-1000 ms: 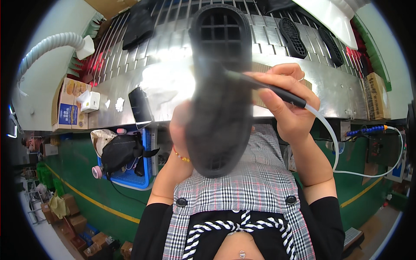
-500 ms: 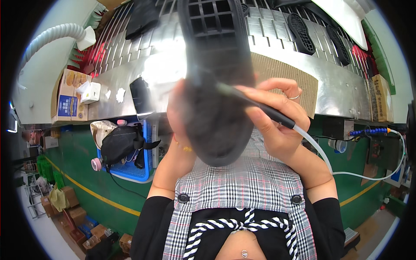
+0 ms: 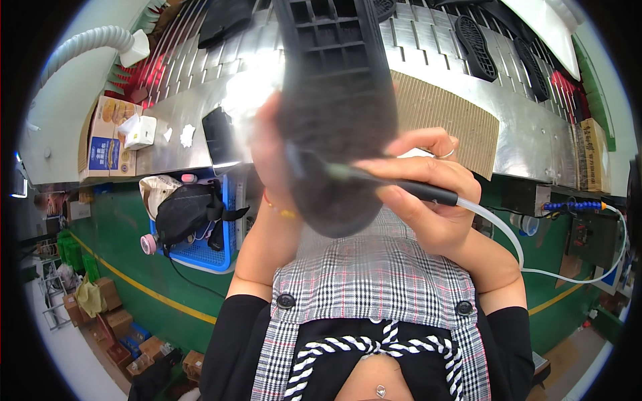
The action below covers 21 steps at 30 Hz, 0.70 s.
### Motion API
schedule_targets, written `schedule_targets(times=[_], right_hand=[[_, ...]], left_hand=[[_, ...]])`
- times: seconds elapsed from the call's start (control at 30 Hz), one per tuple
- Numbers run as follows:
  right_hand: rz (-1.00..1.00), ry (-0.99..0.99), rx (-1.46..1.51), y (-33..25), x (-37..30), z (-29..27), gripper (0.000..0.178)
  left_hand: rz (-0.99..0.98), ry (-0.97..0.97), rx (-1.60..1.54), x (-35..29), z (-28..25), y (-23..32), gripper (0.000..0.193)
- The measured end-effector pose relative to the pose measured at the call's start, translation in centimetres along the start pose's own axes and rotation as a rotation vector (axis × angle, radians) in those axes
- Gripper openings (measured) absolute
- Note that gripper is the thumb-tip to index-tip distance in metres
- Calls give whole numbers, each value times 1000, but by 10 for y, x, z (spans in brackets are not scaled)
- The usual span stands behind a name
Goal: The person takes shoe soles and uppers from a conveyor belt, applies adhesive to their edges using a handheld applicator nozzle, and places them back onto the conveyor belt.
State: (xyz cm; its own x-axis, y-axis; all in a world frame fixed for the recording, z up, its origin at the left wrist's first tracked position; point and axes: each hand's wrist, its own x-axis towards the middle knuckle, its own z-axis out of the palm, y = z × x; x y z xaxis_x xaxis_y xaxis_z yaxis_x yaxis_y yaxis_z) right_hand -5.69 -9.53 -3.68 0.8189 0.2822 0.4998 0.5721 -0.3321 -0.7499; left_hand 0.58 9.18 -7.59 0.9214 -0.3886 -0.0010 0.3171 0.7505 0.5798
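Your right hand point(image 3: 435, 194): fingers pinched round a black pen-shaped tool point(image 3: 428, 192), its greenish tip just left of your fingertips, over the shoe sole point(image 3: 334, 127); contact too blurred to tell. White tube point(image 3: 505, 230): from the tool's end, away to the right of that hand. Your left hand point(image 3: 269, 157): blurred, gripping the left edge of the black shoe sole, which sits between your hands. Cardboard sheet point(image 3: 455, 123): beyond your right hand. Phone point(image 3: 219, 137): left of your left hand. Blue basket point(image 3: 212, 256): farther, lower left of your left hand.
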Motion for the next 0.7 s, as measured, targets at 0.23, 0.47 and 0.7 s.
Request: schedule_targets(times=[0.23,0.47,0.7], right_hand=[[75,-158,100,-8,-4,-9,25],[138,-139,286,-7,-9,-11,23],[411,-304,559,-8,5,-30,22]], left_hand=[[26,8,1,2,8,12,79],[-9,-18,-38,3,17,20,80],[-51,36,-22,6,14,18,78]])
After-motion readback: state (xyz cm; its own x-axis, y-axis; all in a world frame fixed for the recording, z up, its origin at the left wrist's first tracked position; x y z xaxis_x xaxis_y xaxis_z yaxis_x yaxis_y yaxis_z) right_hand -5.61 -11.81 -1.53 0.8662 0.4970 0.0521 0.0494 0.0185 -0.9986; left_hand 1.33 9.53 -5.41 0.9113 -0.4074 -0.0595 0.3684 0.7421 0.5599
